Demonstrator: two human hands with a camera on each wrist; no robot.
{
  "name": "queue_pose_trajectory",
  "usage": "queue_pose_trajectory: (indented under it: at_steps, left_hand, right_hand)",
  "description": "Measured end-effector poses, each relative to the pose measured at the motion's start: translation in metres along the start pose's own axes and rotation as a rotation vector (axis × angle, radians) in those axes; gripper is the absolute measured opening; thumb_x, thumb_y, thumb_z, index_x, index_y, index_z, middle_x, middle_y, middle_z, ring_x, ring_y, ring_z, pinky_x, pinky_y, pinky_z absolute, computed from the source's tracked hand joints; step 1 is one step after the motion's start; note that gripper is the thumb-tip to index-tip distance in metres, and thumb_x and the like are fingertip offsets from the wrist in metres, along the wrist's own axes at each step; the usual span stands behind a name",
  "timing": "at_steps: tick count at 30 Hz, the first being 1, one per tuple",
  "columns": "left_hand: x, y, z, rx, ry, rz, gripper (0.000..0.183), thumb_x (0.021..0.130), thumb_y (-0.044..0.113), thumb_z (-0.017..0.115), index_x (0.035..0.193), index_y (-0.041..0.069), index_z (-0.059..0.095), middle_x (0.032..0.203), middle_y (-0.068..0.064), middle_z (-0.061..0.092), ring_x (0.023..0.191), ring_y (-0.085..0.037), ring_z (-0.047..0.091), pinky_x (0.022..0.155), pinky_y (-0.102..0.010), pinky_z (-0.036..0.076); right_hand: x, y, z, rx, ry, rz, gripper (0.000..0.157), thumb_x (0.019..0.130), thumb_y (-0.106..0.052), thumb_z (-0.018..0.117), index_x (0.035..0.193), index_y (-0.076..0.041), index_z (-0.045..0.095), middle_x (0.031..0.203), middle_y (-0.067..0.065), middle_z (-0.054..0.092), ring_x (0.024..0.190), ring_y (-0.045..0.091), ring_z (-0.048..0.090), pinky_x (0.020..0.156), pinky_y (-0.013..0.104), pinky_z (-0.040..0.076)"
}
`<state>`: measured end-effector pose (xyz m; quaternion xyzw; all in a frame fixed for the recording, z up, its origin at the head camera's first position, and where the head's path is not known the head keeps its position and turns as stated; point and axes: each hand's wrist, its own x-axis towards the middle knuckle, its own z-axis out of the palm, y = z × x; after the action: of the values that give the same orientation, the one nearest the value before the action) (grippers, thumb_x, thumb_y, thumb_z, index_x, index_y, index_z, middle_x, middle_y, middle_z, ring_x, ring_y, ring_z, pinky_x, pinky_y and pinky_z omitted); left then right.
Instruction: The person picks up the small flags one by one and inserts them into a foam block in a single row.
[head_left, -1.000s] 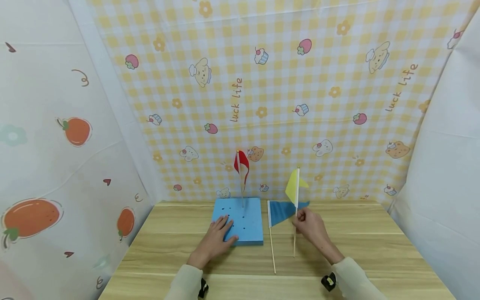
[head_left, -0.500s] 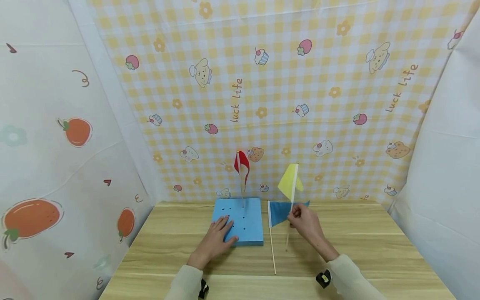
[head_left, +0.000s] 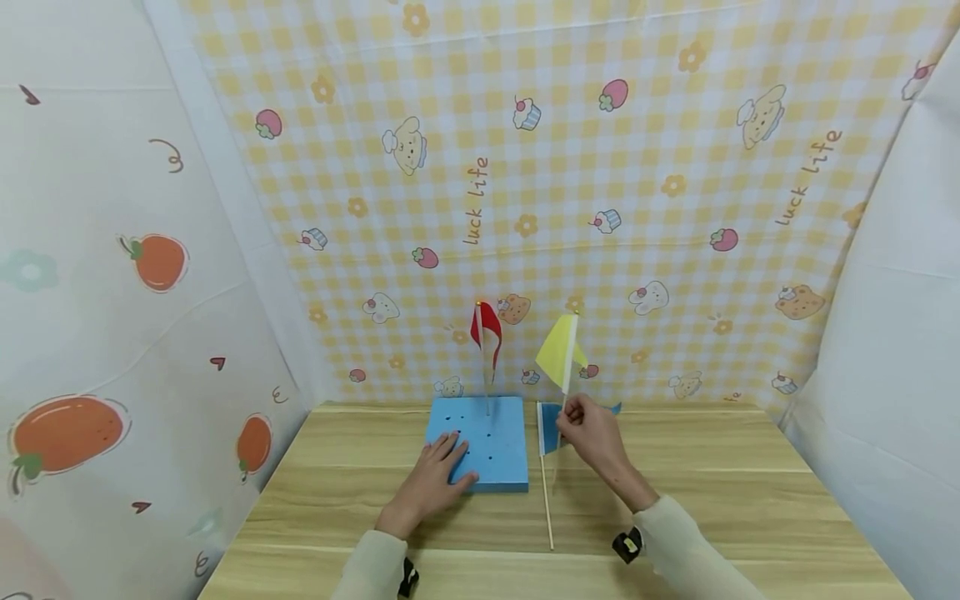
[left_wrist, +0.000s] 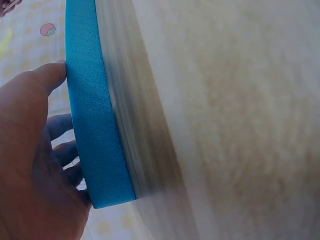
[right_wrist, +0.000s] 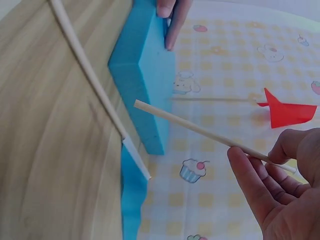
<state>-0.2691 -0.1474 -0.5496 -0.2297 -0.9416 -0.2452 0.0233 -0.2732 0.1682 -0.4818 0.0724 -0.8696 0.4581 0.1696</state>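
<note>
A blue foam block [head_left: 502, 462] with several small holes in its top lies on the table. My left hand [head_left: 427, 483] rests on its left front part, fingers spread. A red flag [head_left: 487, 323] stands upright in the block near its back edge. My right hand [head_left: 596, 433] pinches the wooden stick of a yellow flag [head_left: 557, 352] between thumb and fingers. In the right wrist view the bare lower end of that stick [right_wrist: 170, 116] points toward the block, clear of the table. Behind the right hand a blue flag [head_left: 550, 423] lies flat, partly covered by the hand.
The wood-grain table [head_left: 720, 492] reaches back to a yellow checked cloth [head_left: 570, 167]. White cloths hang at the left [head_left: 90, 333] and right [head_left: 885, 350]. The blue flag's stick [head_left: 547, 504] lies close to the block's right side.
My right hand has moved left and a little up with the yellow flag, nearing the block; the flag now leans more. My left hand, the red flag and the blue flag have stayed put.
</note>
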Motion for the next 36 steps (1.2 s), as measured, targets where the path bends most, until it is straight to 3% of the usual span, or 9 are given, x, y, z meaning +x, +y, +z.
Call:
queue_pose_trajectory:
  at_steps: [10,22,36]
  left_hand:
    - [0.0,0.0,0.0,0.0,-0.004,-0.008,0.068,0.106,0.044,0.064,0.158,0.002,0.051,0.171,-0.024,0.036,0.161,-0.045,0.029,0.13,-0.068,0.023]
    - [0.001,0.0,0.001,-0.006,-0.002,-0.01,0.068,0.106,0.044,0.064,0.158,0.002,0.05,0.171,-0.024,0.035,0.161,-0.046,0.029,0.129,-0.069,0.023]
    - [0.001,-0.001,0.0,-0.007,-0.001,-0.006,0.067,0.106,0.044,0.064,0.157,0.002,0.051,0.17,-0.024,0.036,0.16,-0.047,0.03,0.129,-0.069,0.023]
  right_hand:
    - [0.007,-0.014,0.013,-0.005,0.008,-0.054,0.004,0.099,-0.007,0.069,0.095,-0.005,0.067,0.084,0.007,0.072,0.064,0.007,0.068,0.058,0.021,0.058]
    - [0.017,-0.025,0.021,-0.04,0.048,-0.181,0.008,0.095,-0.005,0.073,0.092,-0.01,0.067,0.081,0.003,0.073,0.066,0.009,0.068,0.063,0.023,0.057]
    - [0.023,-0.037,0.031,-0.034,0.029,-0.212,0.007,0.097,-0.007,0.073,0.093,-0.01,0.068,0.081,0.003,0.072,0.068,0.01,0.068,0.06,0.021,0.056]
